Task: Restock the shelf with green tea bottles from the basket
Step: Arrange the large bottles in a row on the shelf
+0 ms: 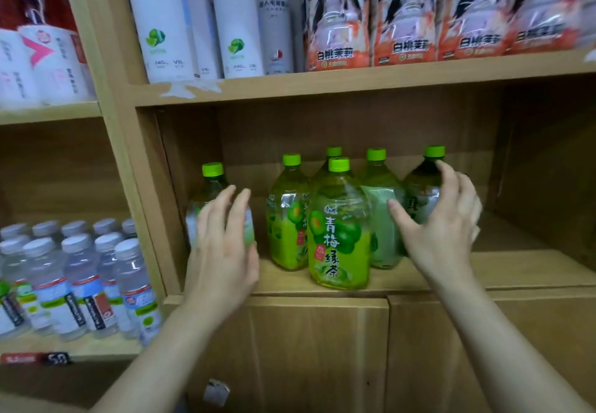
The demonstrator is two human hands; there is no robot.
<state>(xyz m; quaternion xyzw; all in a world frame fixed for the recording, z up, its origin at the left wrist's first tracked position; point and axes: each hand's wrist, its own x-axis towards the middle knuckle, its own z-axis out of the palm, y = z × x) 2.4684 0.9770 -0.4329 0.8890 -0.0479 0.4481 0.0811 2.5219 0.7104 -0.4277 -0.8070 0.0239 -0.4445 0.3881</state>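
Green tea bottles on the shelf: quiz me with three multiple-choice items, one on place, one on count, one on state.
1. The left hand is at: A the leftmost green tea bottle; B the water bottles; C the cabinet door.
2. Count of green caps: A four; B six; C eight.
3. The green tea bottles stand: A upright; B on their sides; C upside down.
Key: 1 A, its fingers lie over that bottle; 2 B, six caps show; 3 A, every cap points up.
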